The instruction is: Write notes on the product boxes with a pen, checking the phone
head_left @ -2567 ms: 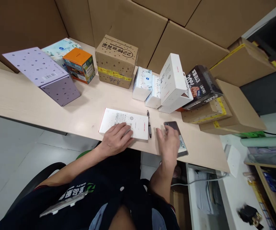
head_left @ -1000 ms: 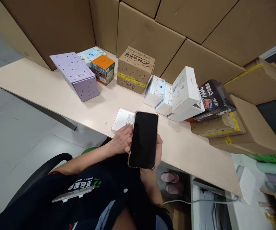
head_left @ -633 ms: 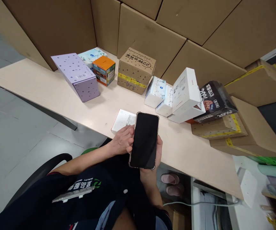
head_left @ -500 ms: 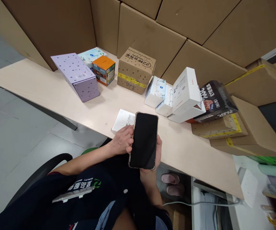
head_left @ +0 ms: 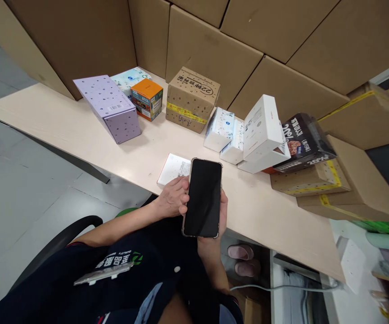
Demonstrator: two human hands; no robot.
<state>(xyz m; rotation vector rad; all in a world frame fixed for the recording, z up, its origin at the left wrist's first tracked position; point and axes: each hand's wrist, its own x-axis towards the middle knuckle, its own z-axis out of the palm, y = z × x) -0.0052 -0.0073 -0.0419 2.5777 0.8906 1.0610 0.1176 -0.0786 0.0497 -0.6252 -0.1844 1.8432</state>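
Observation:
A smartphone [head_left: 203, 198] in a clear-edged case stands nearly upright in front of me, its screen dark. My right hand [head_left: 223, 211] is wrapped round it from behind and along its right edge; most of those fingers are hidden by the phone. At the phone's left edge is my left hand [head_left: 172, 198], its fingers loosely bent and a little apart. Whether those fingertips touch the case, I cannot tell. Just beyond the left hand, a flat white box [head_left: 173, 168] with small print lies near the front edge of the table [head_left: 147, 157].
Along the back stand a lilac box [head_left: 113, 108], an orange box [head_left: 147, 100], a taped brown carton [head_left: 192, 100], white-and-blue packs [head_left: 219, 129], a white box [head_left: 262, 130] and a black package [head_left: 304, 141]. Cardboard panels [head_left: 211, 54] rise behind. Pink slippers [head_left: 241, 252] sit below the table.
The phone has shifted very slightly in my right hand's hold. Otherwise my hands and the boxes stay as they were.

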